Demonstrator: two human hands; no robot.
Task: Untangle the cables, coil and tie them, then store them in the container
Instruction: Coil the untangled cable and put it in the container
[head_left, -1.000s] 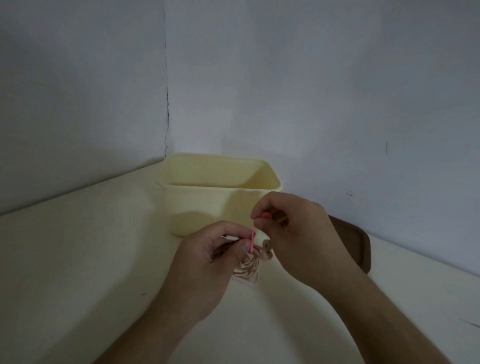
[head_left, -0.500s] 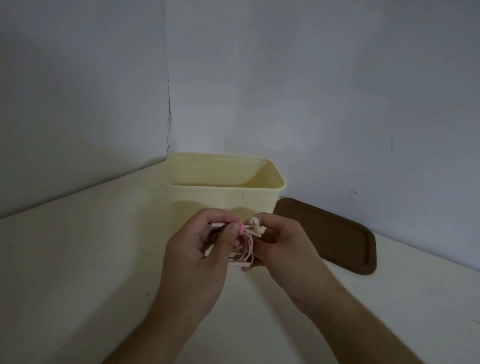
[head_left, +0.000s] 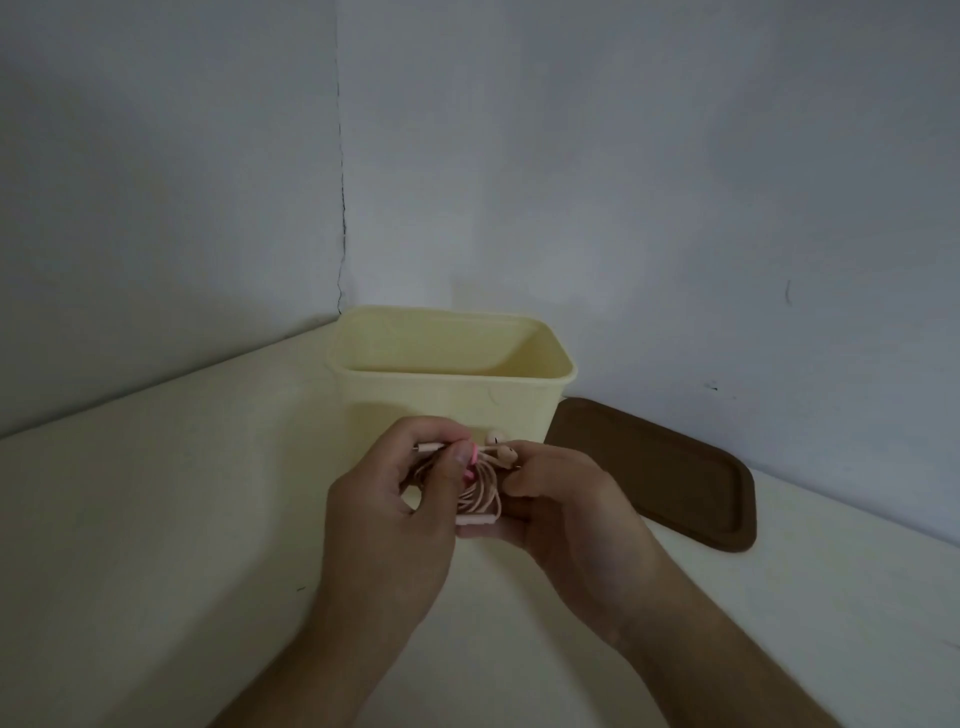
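Earbuds (head_left: 480, 486) sit coiled in a small pink bundle, held in the air between both hands, just in front of the box (head_left: 452, 387). Left hand (head_left: 389, 512) grips the left side of the coil, thumb pressed across it by the band (head_left: 474, 457). Right hand (head_left: 569, 512) holds the right side, fingers curled under and around the loops. Band is pink, wrapped round the top of the coil, so the tie looks done or near done. Plug (head_left: 430, 447) sticks out left past the left fingers. Two buds (head_left: 501, 448) poke up at the top, close to the box's near wall. Inline remote is at the bottom edge of the coil.

Handling guess: very light, thin cord, soft and springy, so loops will want to fan out if the band is loose. Buds are hard little ends that dangle and snag. Best hold is a pinch across the whole bundle at the band, not by a single strand or a bud.

Box is open, pale yellow, on the table (head_left: 156, 519); its floor is hidden by the near wall. Lid (head_left: 660, 478) lies flat to the right of the box, brown. Next step is likely lifting the bundle over the rim and dropping it in.
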